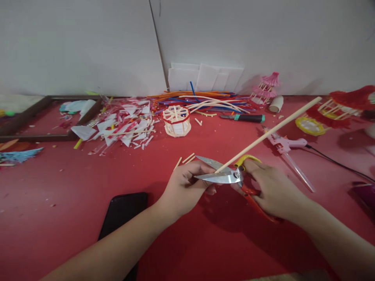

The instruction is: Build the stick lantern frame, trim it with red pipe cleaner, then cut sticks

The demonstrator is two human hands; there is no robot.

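Note:
My left hand (187, 187) is closed around the lower end of a long cream-coloured stick (272, 130), which slants up to the right. In my right hand (272, 187) are scissors (218, 177) with a yellow and a red handle. Their blades are apart, and the stick passes between them close to my left fingertips. Just beyond my left hand lie several short cut stick pieces (189, 158) on the red table. Behind them stands a small round drum-like frame (176, 121) of cream sticks with a red band.
A pink glue gun (283, 144) with its cord lies right of the scissors. Behind are a utility knife (243, 118), a bundle of coloured sticks (205, 101) and paper scraps (129, 125). Pink (266, 88) and red models (345, 105) stand at right; a black phone (125, 210) lies beside my left forearm.

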